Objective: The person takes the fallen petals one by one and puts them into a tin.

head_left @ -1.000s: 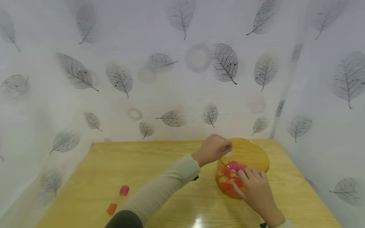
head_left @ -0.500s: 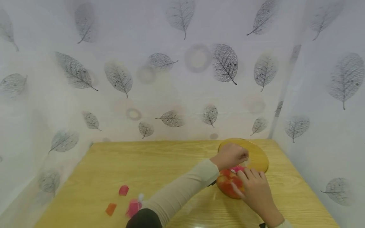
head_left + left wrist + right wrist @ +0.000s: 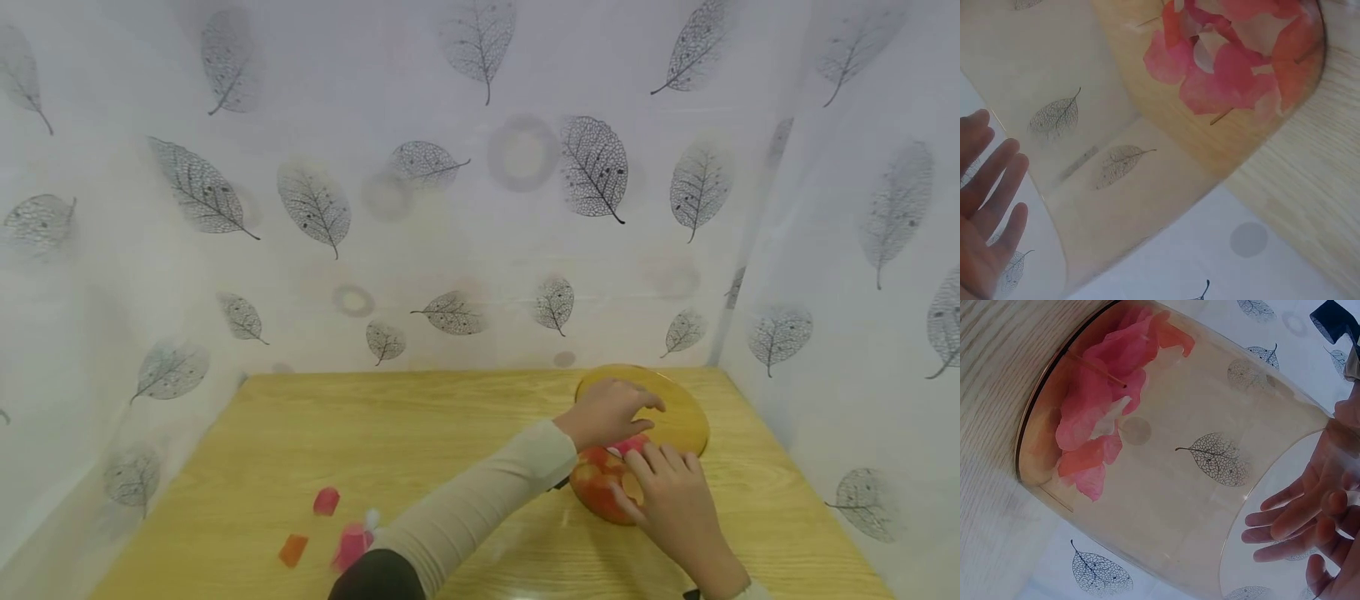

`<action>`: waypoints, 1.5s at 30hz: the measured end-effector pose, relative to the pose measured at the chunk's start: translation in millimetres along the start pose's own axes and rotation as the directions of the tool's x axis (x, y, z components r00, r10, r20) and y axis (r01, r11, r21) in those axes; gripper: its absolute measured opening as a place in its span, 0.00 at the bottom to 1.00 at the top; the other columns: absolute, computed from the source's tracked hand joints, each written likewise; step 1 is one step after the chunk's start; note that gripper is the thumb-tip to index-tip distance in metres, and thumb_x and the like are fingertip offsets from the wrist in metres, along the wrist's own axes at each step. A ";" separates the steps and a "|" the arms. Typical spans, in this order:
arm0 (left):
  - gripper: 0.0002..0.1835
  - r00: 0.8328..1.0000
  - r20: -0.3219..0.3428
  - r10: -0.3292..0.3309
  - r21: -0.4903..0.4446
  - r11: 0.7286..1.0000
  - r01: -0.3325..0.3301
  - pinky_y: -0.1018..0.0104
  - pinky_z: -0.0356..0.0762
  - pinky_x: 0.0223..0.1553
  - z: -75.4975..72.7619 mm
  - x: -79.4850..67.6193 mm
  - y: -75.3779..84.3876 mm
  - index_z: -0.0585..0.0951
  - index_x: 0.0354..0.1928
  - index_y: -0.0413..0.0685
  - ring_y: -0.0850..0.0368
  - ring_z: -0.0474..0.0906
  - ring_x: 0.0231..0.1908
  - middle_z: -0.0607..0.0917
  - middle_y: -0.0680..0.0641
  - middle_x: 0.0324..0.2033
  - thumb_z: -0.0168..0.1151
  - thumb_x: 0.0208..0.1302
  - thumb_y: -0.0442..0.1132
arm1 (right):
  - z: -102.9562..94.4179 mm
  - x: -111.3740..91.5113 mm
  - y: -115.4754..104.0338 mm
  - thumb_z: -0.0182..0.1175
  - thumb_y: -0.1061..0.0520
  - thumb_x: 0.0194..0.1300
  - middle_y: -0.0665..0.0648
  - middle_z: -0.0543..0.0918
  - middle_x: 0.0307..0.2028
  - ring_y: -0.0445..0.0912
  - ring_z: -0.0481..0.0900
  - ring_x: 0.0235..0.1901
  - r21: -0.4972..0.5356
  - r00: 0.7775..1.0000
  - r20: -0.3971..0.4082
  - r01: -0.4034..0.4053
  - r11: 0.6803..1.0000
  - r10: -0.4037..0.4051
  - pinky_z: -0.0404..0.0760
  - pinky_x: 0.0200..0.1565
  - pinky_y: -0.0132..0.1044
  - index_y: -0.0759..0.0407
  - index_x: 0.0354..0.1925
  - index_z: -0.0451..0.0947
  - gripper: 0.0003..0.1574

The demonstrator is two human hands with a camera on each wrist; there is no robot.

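A see-through amber vase stands on the right of the table, with pink, red and white petals heaped at its bottom. Thin brown stem pieces lie among them. My left hand is over the vase's mouth, fingers spread and nothing between them. Beside the rim, my right hand has its fingers loosely bent and its thumb apart, overlapping the vase in the head view. In the right wrist view both hands appear past the rim, the left hand with fingers extended.
On the left part of the wooden table lie a red petal, an orange petal and a blurred pink piece with a white part, next to the left sleeve. Leaf-printed white sheeting encloses the back and sides.
My left hand moved right and over the vase's mouth, then its pinching fingers opened and let go of a small white petal-like piece. The right hand stayed in place.
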State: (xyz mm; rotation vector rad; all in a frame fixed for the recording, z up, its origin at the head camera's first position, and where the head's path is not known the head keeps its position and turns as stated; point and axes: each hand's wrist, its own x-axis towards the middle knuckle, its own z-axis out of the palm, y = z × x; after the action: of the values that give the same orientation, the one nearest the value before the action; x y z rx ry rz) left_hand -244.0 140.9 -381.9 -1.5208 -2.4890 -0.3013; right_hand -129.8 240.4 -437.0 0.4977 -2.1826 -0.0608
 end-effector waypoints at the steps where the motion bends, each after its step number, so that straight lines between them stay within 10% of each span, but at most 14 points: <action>1: 0.15 1.000 -0.010 -0.001 -0.009 1.000 0.001 0.84 0.73 0.40 0.2 -0.4 -0.5 0.80 0.52 0.59 0.70 0.81 0.36 0.85 0.59 0.45 0.60 0.64 0.47 | 0.3 -0.1 -0.1 0.29 0.33 0.70 0.55 0.71 0.22 0.50 0.66 0.21 0.005 1.000 0.002 -0.001 1.000 0.001 0.59 0.25 0.40 0.58 0.26 0.68 0.37; 11: 0.14 0.978 -0.205 0.045 0.022 0.999 -0.042 0.74 0.72 0.55 -26.7 -33.0 -15.4 0.79 0.52 0.56 0.65 0.80 0.47 0.83 0.58 0.48 0.57 0.66 0.47 | 3.8 -2.4 -4.2 0.33 0.34 0.69 0.55 0.71 0.21 0.50 0.67 0.21 0.028 1.000 -0.002 -0.010 1.000 0.010 0.58 0.24 0.39 0.57 0.26 0.69 0.34; 21: 0.11 0.961 -0.277 -0.019 0.083 0.996 0.044 0.65 0.76 0.51 -64.9 -148.9 -47.2 0.82 0.45 0.54 0.60 0.80 0.45 0.84 0.55 0.41 0.63 0.60 0.43 | 2.6 -0.6 -4.1 0.34 0.34 0.69 0.54 0.70 0.21 0.50 0.67 0.20 0.030 1.000 -0.020 -0.005 1.000 0.006 0.60 0.24 0.40 0.58 0.28 0.71 0.34; 33: 0.11 0.957 -0.044 -0.287 0.072 0.954 0.290 0.60 0.80 0.42 -40.1 -301.2 -100.2 0.81 0.39 0.51 0.58 0.81 0.37 0.84 0.53 0.36 0.69 0.53 0.40 | 0.5 -2.0 -1.0 0.33 0.34 0.69 0.55 0.71 0.21 0.51 0.68 0.21 0.032 1.000 -0.020 -0.017 0.999 0.018 0.63 0.25 0.43 0.58 0.27 0.71 0.35; 45: 0.09 0.879 0.250 -0.407 -0.114 0.889 0.444 0.71 0.75 0.31 -25.7 -357.7 -107.0 0.82 0.33 0.54 0.66 0.74 0.28 0.79 0.58 0.29 0.70 0.47 0.38 | 2.2 -1.2 -1.4 0.34 0.34 0.69 0.54 0.70 0.20 0.50 0.65 0.19 0.036 1.000 -0.012 -0.019 0.999 0.019 0.60 0.24 0.42 0.58 0.26 0.70 0.34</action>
State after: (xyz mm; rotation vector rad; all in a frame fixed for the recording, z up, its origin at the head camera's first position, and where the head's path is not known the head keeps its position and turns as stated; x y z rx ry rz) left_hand -178.1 -218.0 -465.0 -1.0842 -3.0403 -0.4431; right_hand -130.4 239.3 -439.5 0.4961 -2.1791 -0.0087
